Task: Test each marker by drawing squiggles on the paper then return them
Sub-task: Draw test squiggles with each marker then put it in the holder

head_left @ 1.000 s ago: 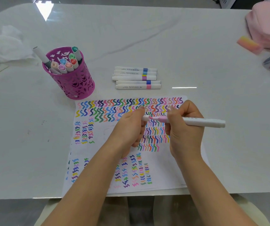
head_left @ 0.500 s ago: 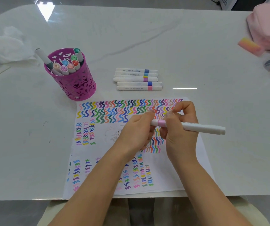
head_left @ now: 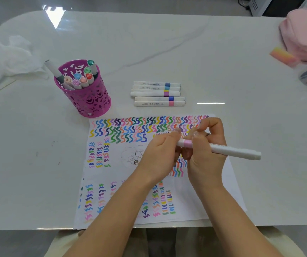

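We judge the pink-banded white marker [head_left: 228, 150] light, rigid and smooth-barrelled, so somewhat slippery. It is best taken round the barrel just beside the band, with the short end pinched so any pull or push runs straight along its axis. It is held nearly level above the far right part of the paper [head_left: 111, 173], which lies at the near edge of the table [head_left: 167, 52]. The left hand [head_left: 160, 154] curls its fingers on the marker's left end, and the right hand [head_left: 206, 154] grips the barrel at the band, the long end pointing right.
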